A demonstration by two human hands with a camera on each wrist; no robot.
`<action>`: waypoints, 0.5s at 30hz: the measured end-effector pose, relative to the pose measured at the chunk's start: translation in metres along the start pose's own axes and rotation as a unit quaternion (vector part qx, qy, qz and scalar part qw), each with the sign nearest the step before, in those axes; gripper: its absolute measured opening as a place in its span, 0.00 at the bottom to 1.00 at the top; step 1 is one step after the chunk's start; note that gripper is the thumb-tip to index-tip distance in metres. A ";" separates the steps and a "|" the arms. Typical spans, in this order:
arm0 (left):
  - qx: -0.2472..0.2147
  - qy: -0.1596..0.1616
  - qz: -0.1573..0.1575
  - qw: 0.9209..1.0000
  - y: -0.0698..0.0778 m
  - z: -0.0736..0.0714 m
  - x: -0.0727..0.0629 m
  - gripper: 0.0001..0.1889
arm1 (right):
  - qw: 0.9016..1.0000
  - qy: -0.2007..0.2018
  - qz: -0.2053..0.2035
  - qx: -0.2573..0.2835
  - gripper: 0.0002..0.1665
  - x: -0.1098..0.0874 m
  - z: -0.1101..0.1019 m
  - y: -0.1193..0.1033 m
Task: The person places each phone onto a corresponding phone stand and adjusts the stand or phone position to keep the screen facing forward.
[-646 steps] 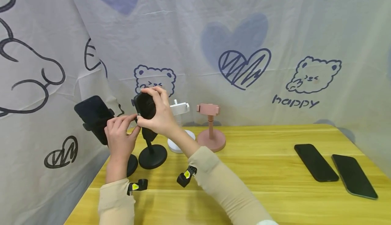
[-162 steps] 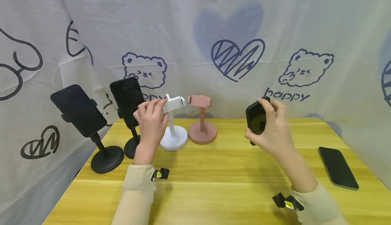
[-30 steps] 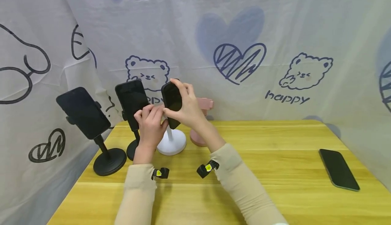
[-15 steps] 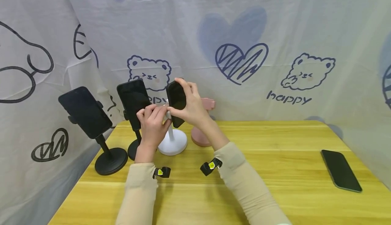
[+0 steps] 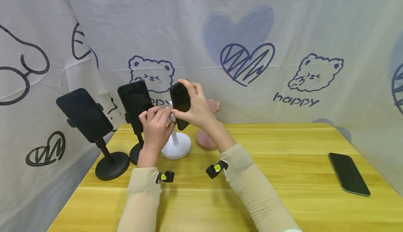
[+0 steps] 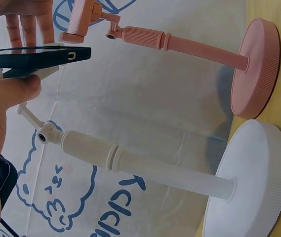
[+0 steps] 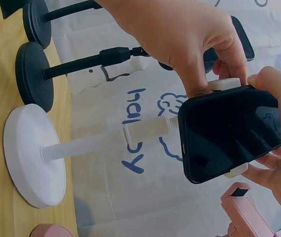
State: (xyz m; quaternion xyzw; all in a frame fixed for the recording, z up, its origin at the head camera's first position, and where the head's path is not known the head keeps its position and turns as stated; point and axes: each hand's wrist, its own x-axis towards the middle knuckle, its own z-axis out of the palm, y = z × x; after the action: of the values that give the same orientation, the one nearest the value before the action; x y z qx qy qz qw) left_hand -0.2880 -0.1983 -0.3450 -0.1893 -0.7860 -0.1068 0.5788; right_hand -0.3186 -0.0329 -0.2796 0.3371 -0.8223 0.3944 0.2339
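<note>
My right hand (image 5: 199, 110) grips a black smartphone (image 5: 181, 103) by its edges, screen facing me. My left hand (image 5: 155, 124) pinches the near end of the white phone stand's clamp beside the phone's left edge. In the right wrist view, white clamp ends (image 7: 224, 84) show at two opposite edges of the phone, which hides the middle of the clamp. The white phone stand (image 6: 91, 148) stands upright on its round base. Left of it, two black stands hold phones, one farther left (image 5: 84, 114) and one nearer (image 5: 134, 102).
A pink phone stand (image 6: 204, 50) with a bare clamp stands just right of the white one, partly behind my right hand. Another black smartphone (image 5: 348, 173) lies flat on the right of the wooden table (image 5: 267, 176). A printed cloth (image 5: 245, 32) hangs behind.
Earlier, both hands were at the second black stand; it now holds a phone. My right hand has since carried another phone from the right to the white stand. The last second shows only slight shifts.
</note>
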 end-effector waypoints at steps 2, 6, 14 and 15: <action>-0.001 0.002 0.001 1.000 0.000 0.000 0.000 0.18 | 1.000 -0.001 0.001 0.000 0.52 0.000 -0.001 0.000; -0.002 0.004 0.005 1.000 0.002 0.001 0.000 0.17 | 1.000 0.002 0.001 -0.001 0.51 0.000 -0.002 0.001; -0.008 -0.005 -0.011 1.000 0.004 0.003 -0.002 0.15 | 1.000 0.010 -0.001 -0.009 0.51 0.001 0.001 0.001; -0.012 -0.006 -0.014 1.000 0.004 0.004 -0.002 0.15 | 1.000 0.010 0.000 -0.009 0.51 0.001 0.001 0.001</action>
State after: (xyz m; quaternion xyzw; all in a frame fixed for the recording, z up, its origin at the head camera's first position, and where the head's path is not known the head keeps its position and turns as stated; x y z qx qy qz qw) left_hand -0.2893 -0.1940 -0.3485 -0.1853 -0.7908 -0.1230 0.5702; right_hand -0.3201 -0.0337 -0.2803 0.3309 -0.8236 0.3900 0.2453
